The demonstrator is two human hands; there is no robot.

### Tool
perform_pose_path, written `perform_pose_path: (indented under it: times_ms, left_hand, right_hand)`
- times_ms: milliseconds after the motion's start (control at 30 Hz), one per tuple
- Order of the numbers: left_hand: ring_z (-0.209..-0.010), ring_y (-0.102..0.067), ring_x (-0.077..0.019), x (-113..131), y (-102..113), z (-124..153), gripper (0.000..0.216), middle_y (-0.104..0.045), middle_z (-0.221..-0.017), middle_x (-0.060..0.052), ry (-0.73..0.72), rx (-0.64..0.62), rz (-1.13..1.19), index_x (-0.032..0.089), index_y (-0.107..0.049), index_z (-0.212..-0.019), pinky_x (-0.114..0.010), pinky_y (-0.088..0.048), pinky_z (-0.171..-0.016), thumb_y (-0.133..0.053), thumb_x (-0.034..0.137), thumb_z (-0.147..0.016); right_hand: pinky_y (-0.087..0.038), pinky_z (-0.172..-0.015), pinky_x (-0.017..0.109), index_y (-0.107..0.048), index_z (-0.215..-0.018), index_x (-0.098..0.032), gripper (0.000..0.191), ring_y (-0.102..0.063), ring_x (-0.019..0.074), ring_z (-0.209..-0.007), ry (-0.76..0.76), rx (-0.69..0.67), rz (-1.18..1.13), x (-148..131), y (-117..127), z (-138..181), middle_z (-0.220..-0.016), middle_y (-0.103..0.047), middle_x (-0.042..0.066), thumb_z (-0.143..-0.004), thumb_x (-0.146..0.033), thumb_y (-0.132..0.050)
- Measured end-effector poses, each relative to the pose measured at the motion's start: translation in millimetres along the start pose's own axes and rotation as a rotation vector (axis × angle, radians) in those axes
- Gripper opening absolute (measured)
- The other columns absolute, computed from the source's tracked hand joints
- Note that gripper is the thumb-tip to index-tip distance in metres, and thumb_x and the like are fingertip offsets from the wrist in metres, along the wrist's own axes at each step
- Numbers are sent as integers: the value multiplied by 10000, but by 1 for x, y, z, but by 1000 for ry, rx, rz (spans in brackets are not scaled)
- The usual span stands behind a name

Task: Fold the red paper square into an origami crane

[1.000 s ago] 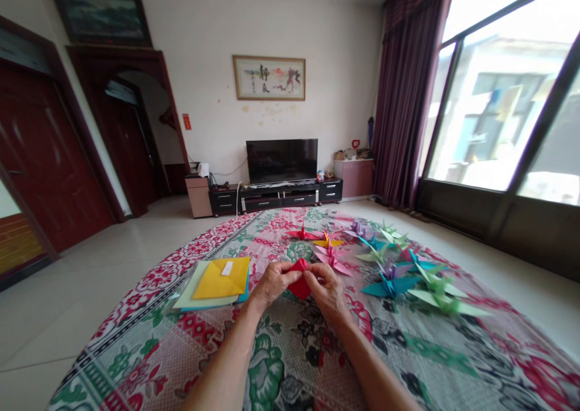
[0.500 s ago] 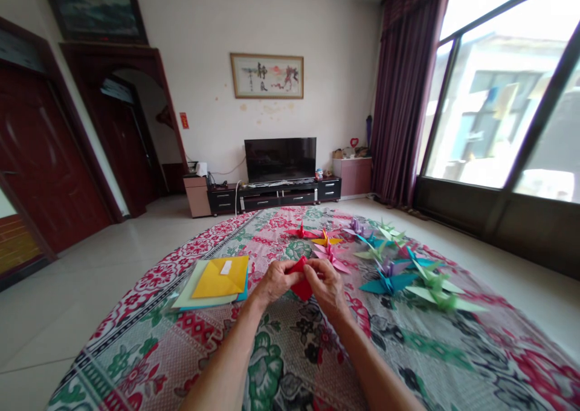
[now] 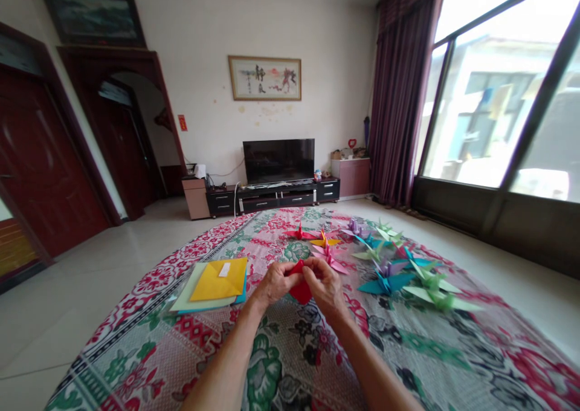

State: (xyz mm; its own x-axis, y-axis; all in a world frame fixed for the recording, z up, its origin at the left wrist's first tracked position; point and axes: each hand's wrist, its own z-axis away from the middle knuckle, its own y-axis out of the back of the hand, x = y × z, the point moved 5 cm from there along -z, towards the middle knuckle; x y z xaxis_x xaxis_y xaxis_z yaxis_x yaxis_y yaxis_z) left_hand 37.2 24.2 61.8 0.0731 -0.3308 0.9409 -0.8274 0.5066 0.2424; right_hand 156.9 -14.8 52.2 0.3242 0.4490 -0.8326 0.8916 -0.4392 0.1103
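Note:
A folded piece of red paper (image 3: 299, 289) is pinched between both my hands just above a flowered cloth (image 3: 290, 356). My left hand (image 3: 273, 283) grips its left side with fingers closed. On the right side my right hand (image 3: 325, 284) is closed on it too, fingertips meeting at the paper's top edge. Several finished paper cranes (image 3: 385, 266) in red, yellow, pink, purple, teal and green lie to the right and beyond my hands. A stack of flat coloured sheets (image 3: 212, 285), yellow on top, lies left of my left hand.
The round flowered cloth lies on a tiled floor (image 3: 90, 290). A television (image 3: 278, 160) on a low dark cabinet stands against the far wall. Dark wooden doors (image 3: 40, 157) are on the left, and large windows (image 3: 498, 109) with a purple curtain (image 3: 399, 97) on the right.
My fingertips have come closer together at the top of the red paper. The view has shifted slightly; the cranes and sheets lie where they were.

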Motion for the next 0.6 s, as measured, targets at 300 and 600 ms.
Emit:
perform_pose_path:
  times_ms: [300,600]
  left_hand:
    - [-499,-496,-109,-15,7,-3,326,-596,-585,-2,58,89,189,104,-673,-848,-200,-343,-467,-656,376,-670]
    - [-516,-562,-133,-23,16,-4,413,-646,-597,-10,57,178,377,115,-663,-971,-203,-367,-468,-684,377,-652]
  right_hand:
    - [-479,-709,303,-606,-956,-185,278,-604,186,-793,-48,61,-75,8,3,-2,-895,-660,62,-763,-379,-556]
    - [-492,-631,292,-532,-1040,-205,456,-615,165,-674,-301,-125,-500,20,-14,6,-782,-654,11,-647,-375,-690]
